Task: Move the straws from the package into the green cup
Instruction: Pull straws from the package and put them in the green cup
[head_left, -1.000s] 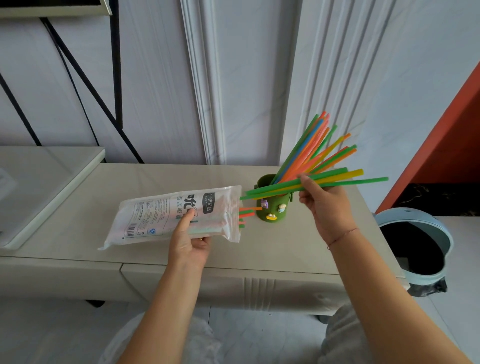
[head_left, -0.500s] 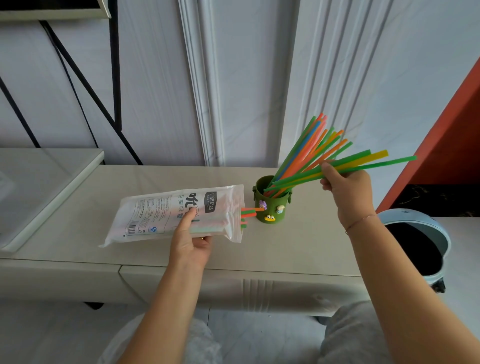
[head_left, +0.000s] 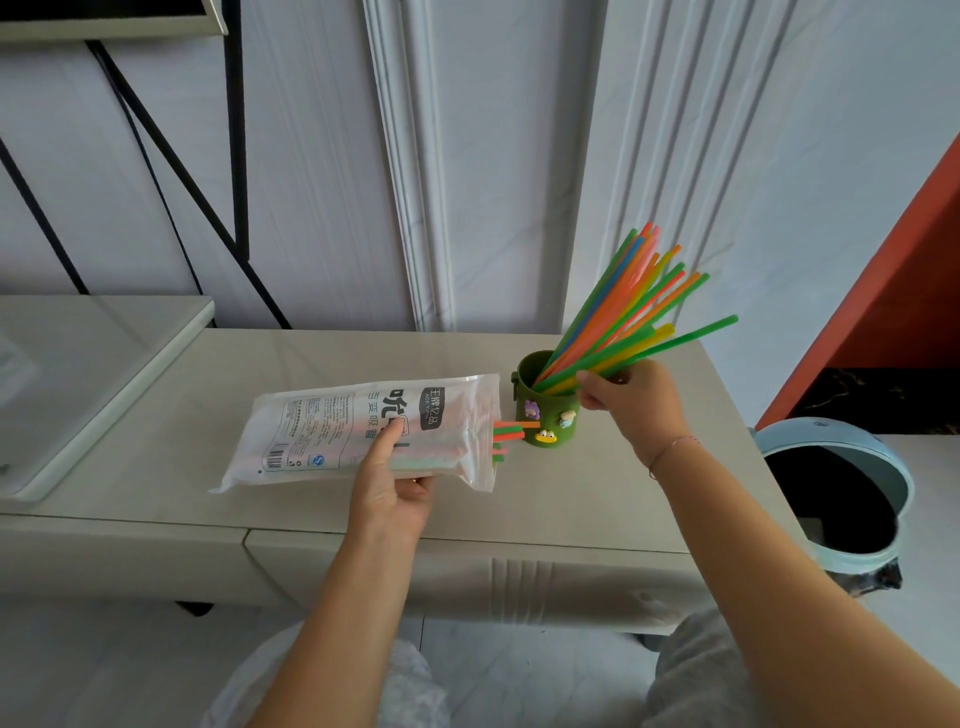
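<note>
The left hand (head_left: 389, 483) holds the package (head_left: 358, 431) over the surface (head_left: 311, 364), near the middle of its front edge. The thumb lies on the printed label and the fingers are curled beneath. The package lies roughly flat with its open end turned to the right, where short orange and green straw ends (head_left: 511, 434) stick out. Just beside that end stands the cup (head_left: 545, 415), upright toward the surface's right back corner, with small figures stuck on its side. A bunch (head_left: 618, 301) of green, orange, blue and yellow straws leans out of it to the right and back. The right hand (head_left: 631, 402) grips a few green and yellow straws (head_left: 691, 335) right at the cup's rim. Their lower ends are in the cup, and they lie lower than the bunch. A bin (head_left: 810, 428) stands on the floor past the surface's right edge.
</note>
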